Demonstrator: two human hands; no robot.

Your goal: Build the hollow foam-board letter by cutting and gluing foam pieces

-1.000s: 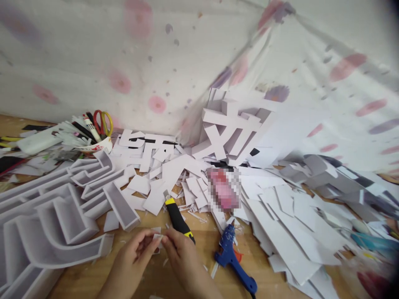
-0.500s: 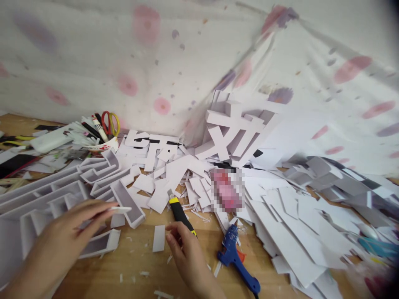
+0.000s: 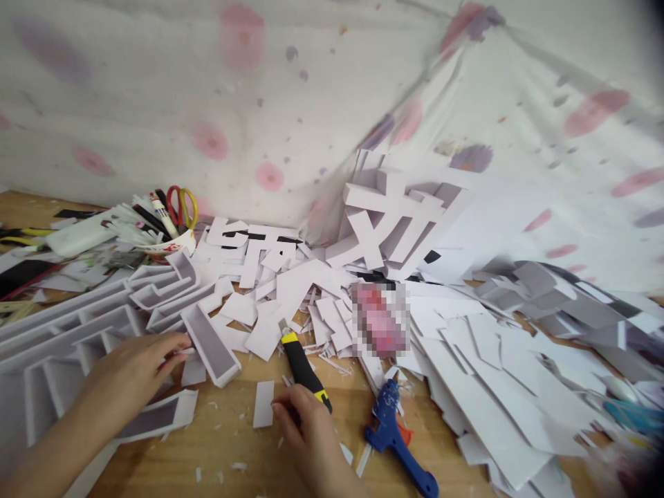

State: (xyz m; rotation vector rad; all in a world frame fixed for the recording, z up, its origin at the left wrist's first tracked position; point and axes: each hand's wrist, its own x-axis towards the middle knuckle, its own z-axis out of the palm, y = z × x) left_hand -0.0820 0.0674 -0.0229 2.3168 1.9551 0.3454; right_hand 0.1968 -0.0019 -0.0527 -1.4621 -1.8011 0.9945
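Observation:
My left hand is over the white letter-shaped box pieces at left, thumb and fingertips closed in a pinch beside an open white trough. What the pinch holds, if anything, I cannot make out. My right hand hovers low above the wooden table, its fingers curled and closed with nothing visible in them. Its thumb is at the right edge of a small white rectangle. Just behind this hand lies a black and yellow utility knife, blade pointing away. To its right is a blue glue gun.
White board sheets are stacked at right. Hollow white letter shapes lean against the flowered curtain. Scissors and pens stand in a cup at back left. Offcuts litter the middle, and a pixelated pink patch covers one item.
The white strip in my left fingertips no longer shows clearly, and that hand has moved slightly left. My right hand's fingers have curled closer together near the small rectangle. The view has shifted slightly.

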